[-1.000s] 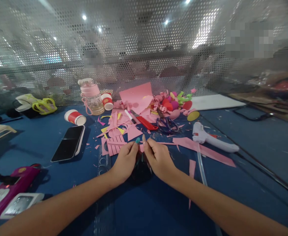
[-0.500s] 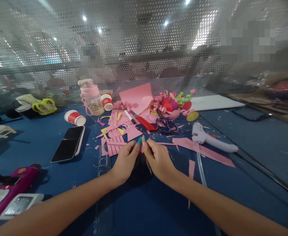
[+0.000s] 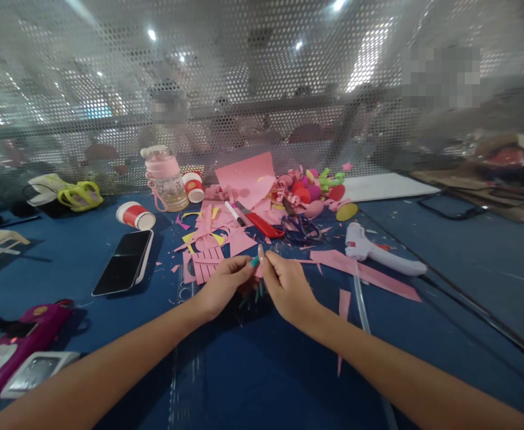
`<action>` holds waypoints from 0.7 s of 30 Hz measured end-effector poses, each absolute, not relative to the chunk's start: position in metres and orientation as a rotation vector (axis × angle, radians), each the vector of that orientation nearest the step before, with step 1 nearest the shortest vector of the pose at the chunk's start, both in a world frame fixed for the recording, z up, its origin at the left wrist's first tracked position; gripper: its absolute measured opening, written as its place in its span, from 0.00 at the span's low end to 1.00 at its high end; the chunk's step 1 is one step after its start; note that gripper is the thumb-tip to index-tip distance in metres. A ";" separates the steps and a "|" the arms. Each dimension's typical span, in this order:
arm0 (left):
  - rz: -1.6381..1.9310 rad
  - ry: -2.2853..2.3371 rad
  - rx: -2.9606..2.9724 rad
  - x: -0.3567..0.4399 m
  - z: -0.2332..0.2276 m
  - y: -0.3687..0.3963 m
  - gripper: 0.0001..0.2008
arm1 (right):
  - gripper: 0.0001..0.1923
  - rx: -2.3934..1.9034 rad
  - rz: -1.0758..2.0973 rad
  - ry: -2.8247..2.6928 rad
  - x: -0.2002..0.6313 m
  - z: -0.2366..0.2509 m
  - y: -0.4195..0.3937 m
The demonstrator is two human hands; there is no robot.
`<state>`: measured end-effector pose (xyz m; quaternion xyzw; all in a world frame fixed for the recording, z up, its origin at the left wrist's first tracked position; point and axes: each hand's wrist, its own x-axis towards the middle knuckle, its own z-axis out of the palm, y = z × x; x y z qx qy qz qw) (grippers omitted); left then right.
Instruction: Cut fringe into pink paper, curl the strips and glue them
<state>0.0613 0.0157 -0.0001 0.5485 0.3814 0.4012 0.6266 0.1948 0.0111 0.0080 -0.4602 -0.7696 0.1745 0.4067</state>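
Over the near middle of the blue table, my left hand (image 3: 226, 285) and my right hand (image 3: 287, 285) meet, thumbs and fingers pinched together. Between the fingertips shows a bit of pink paper (image 3: 258, 272), mostly hidden by the hands. Just beyond my left hand lies a pink sheet with dark lines (image 3: 205, 267), partly over a clear ruler (image 3: 185, 292). A long pink strip (image 3: 373, 278) lies to the right of my right hand. Past the hands are a red utility knife (image 3: 265, 226), a marker (image 3: 235, 214) and dark blue scissors (image 3: 301, 230).
A white glue gun (image 3: 385, 255) with a long clear glue stick (image 3: 363, 307) lies right. Left are a phone (image 3: 124, 261), a tipped paper cup (image 3: 134, 215) and a purple toy car (image 3: 31, 334). A bottle (image 3: 168, 182) and coloured cut-outs (image 3: 313, 190) stand before a perforated screen (image 3: 266, 77).
My left hand has turned and drawn slightly left and down, its thumb now tilted sideways. The fingertips still meet, and the right hand keeps its pinch. The view has shifted slightly.
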 end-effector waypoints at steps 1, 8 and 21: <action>0.914 0.874 1.259 0.061 0.000 0.017 0.16 | 0.16 -1.167 0.453 -1.945 0.195 0.008 0.012; 0.906 0.908 1.265 0.060 -0.001 0.018 0.17 | 0.16 -1.181 0.380 -1.973 0.196 0.005 0.015; 0.989 0.945 1.250 0.063 -0.003 0.016 0.18 | 0.18 -1.176 0.480 -1.832 0.191 0.003 0.008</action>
